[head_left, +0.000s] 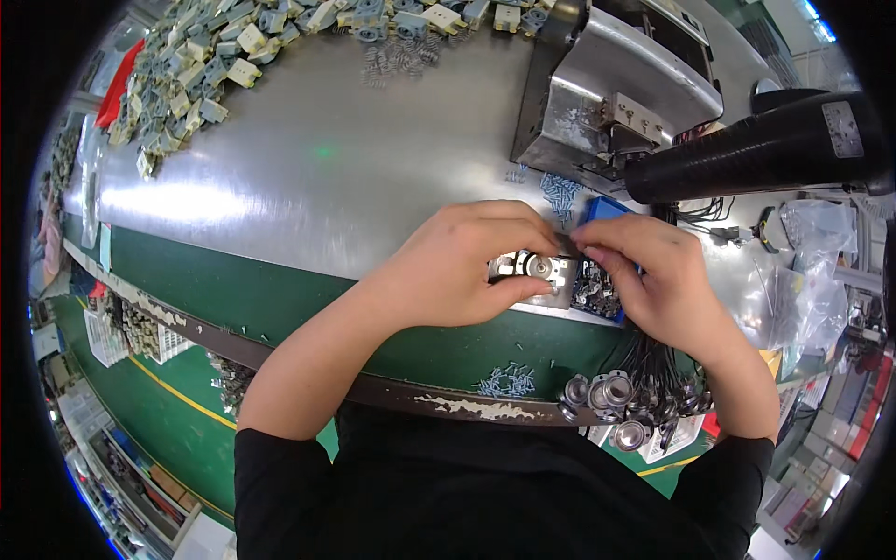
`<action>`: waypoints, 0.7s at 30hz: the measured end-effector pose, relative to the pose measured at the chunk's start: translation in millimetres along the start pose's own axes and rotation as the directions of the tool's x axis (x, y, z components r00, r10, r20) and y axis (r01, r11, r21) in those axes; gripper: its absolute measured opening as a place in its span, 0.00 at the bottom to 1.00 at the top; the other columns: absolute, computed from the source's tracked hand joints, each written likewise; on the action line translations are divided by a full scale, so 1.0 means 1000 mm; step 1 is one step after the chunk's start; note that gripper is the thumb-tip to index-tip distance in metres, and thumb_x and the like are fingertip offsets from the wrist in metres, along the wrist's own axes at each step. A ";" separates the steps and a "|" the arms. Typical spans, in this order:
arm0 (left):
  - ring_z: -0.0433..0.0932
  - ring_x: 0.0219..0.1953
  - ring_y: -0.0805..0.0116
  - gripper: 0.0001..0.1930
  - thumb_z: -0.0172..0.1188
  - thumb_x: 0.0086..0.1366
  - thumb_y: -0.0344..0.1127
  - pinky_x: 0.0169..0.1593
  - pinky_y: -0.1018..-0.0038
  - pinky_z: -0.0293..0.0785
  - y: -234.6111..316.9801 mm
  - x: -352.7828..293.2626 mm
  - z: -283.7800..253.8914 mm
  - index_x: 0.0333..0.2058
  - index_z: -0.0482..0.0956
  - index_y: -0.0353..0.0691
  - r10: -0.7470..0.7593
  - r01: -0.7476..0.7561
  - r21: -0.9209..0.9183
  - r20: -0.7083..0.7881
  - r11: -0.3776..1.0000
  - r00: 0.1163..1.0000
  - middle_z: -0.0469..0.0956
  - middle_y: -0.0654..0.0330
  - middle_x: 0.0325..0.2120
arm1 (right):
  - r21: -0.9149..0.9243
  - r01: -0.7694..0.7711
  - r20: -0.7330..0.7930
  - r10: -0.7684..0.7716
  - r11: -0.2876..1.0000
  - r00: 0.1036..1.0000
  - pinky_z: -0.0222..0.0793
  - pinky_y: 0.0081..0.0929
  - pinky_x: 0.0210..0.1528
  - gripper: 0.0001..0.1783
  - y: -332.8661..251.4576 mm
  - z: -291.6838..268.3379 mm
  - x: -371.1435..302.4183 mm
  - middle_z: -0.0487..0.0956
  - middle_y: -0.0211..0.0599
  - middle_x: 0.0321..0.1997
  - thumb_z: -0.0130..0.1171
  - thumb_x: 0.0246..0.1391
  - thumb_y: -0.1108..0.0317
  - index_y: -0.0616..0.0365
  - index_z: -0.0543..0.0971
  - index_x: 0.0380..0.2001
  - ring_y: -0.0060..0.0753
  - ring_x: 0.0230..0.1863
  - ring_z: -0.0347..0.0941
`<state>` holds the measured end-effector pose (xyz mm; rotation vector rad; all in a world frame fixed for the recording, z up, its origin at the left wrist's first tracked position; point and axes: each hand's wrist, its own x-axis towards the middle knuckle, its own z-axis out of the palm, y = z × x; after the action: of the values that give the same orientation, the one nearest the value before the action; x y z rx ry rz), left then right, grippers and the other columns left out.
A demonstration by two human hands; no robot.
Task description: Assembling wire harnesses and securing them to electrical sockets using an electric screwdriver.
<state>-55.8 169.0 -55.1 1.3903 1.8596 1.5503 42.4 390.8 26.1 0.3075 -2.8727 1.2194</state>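
Between the thumb and fingers of my left hand (467,257) is a small metal assembly with a round centre (539,266), held just above the bench's front part. My right hand (649,266) is close beside it, thumb and forefinger pinched together near the assembly's upper right. Whatever lies in that pinch is too small to make out. Under my right hand sits a blue tray (605,207) with many small metal parts (595,287). A loose pile of bluish screws (561,194) lies just beyond my hands.
A metal machine (616,93) with a thick black cylinder (747,149) stands at the right. Blocky grey and cream parts (201,79) and springs (397,58) lie at the back. Round metal parts on black wires (611,392) hang at the front edge, near more screws (507,380).
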 end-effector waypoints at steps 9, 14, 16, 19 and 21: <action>0.85 0.46 0.51 0.15 0.75 0.56 0.28 0.51 0.63 0.82 -0.001 -0.004 0.001 0.42 0.84 0.35 -0.013 0.013 0.009 -0.009 1.000 1.000 0.85 0.52 0.44 | 0.004 -0.052 0.045 0.052 0.999 0.998 0.78 0.27 0.43 0.14 -0.016 -0.003 0.009 0.86 0.43 0.37 0.66 0.52 0.84 0.63 0.83 0.43 0.36 0.40 0.86; 0.85 0.45 0.51 0.16 0.75 0.55 0.28 0.50 0.62 0.82 0.002 0.000 0.001 0.41 0.83 0.36 -0.016 0.016 0.001 -0.009 1.000 1.000 0.84 0.53 0.42 | 0.015 -0.135 -0.006 0.135 0.991 0.991 0.78 0.28 0.44 0.21 -0.014 0.008 0.009 0.87 0.44 0.35 0.67 0.52 0.83 0.64 0.77 0.50 0.39 0.40 0.87; 0.85 0.45 0.51 0.16 0.76 0.54 0.28 0.49 0.62 0.81 0.000 0.000 0.000 0.41 0.82 0.36 -0.013 0.013 0.007 -0.009 1.000 1.000 0.84 0.54 0.41 | -0.044 -0.112 0.068 0.115 0.993 0.991 0.80 0.35 0.39 0.23 -0.010 0.012 0.012 0.85 0.48 0.34 0.65 0.52 0.83 0.63 0.75 0.52 0.49 0.38 0.85; 0.84 0.44 0.52 0.15 0.76 0.54 0.28 0.48 0.62 0.81 -0.001 -0.002 0.000 0.39 0.81 0.36 -0.010 0.011 0.006 -0.017 1.000 1.000 0.83 0.54 0.41 | -0.037 -0.116 0.083 0.119 0.993 0.989 0.78 0.32 0.44 0.25 -0.010 0.013 0.014 0.86 0.45 0.34 0.66 0.52 0.84 0.63 0.76 0.54 0.46 0.39 0.86; 0.84 0.44 0.52 0.15 0.76 0.54 0.28 0.48 0.62 0.80 -0.001 -0.001 0.001 0.38 0.80 0.36 0.006 -0.006 0.012 -0.030 1.000 1.000 0.82 0.54 0.41 | -0.044 -0.079 0.091 0.083 0.996 0.992 0.78 0.33 0.44 0.26 -0.009 0.015 0.013 0.86 0.45 0.34 0.66 0.51 0.84 0.63 0.76 0.55 0.45 0.40 0.86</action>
<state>-55.0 168.4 -56.2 1.3861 1.8876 1.5736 32.7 371.9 23.6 0.2563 -3.0126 1.1875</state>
